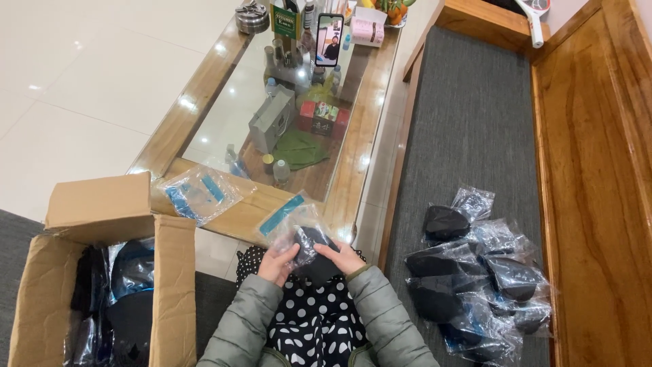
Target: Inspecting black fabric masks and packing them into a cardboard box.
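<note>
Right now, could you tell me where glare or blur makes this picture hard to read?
Head view: ceiling lights glare off the glass tabletop and white floor tiles; the clear bags on the grey cushion glint, masking their dark contents; both hands look sharp; the cardboard box interior is shadowed.

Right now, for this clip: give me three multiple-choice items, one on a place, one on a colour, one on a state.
1. Where does the pile of bagged dark items lie?
A. on the grey bench cushion
B. in the cardboard box
C. on the glass table

2. What colour is the seal strip on the bag being handled?
A. red
B. blue
C. yellow

3. How is the cardboard box?
A. taped shut
B. flattened
C. open

Answers: 1 A, the pile rests on the cushion to the person's right. 2 B, the strip shows blue. 3 C, its flaps are up and contents show.
</note>
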